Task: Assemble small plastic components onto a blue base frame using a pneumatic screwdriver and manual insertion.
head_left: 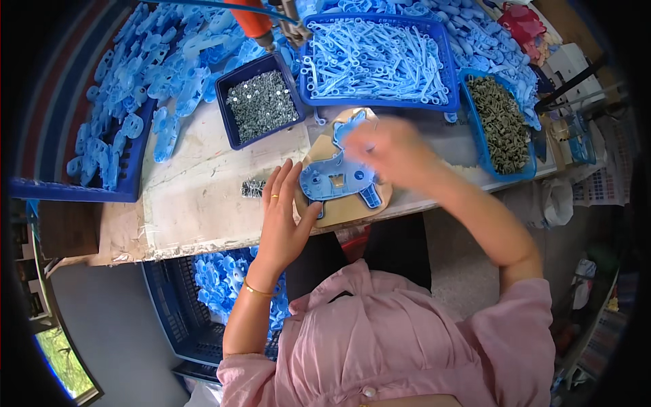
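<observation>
Lying flat, blue piece (333, 167), body crosswise, legs (371, 197) nearward

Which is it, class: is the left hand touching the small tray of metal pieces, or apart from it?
Apart: the head view shows bare tabletop between the left hand and the small tray.

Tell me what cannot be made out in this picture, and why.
In the head view:
Right hand: blurred; whether it holds anything is unclear.
Blue animal-shaped part: upper section partly covered by that hand.
Orange tool: cut off by the top edge.
Grey pieces: too small to tell apart.
</observation>
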`<state>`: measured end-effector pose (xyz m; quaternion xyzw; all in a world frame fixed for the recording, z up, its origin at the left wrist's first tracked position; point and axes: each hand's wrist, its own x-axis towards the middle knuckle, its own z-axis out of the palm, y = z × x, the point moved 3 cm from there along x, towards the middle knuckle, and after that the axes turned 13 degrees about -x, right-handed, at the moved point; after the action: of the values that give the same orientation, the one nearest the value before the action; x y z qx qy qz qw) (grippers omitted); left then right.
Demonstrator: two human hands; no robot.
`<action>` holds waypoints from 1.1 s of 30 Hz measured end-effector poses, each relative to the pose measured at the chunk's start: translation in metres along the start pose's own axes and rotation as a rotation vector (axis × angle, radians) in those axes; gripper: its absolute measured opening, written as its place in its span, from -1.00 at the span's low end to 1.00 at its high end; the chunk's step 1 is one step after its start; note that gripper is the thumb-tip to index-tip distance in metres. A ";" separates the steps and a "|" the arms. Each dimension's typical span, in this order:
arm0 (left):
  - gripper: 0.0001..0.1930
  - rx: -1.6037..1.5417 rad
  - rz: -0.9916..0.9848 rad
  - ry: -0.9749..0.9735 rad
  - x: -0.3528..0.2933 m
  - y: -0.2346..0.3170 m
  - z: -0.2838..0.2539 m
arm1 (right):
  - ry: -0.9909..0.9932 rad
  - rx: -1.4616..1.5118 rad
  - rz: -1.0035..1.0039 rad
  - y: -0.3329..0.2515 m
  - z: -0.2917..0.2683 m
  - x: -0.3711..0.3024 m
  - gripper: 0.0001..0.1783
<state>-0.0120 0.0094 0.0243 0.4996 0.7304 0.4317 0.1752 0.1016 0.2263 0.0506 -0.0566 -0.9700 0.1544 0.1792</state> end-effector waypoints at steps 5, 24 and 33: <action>-0.35 0.005 0.047 0.020 0.005 0.011 -0.001 | 0.422 -0.338 0.220 0.089 -0.028 0.063 -0.76; -0.56 -0.197 0.162 0.004 0.027 0.046 0.014 | 0.287 0.657 0.728 0.082 -0.074 -0.020 -0.82; -0.54 -1.181 -0.420 0.041 0.049 0.049 0.065 | 0.242 0.123 0.265 -0.038 -0.038 -0.073 -0.85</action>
<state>0.0394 0.0880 0.0352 0.1559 0.4544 0.7284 0.4886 0.1814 0.1888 0.0727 -0.1909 -0.9141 0.2279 0.2758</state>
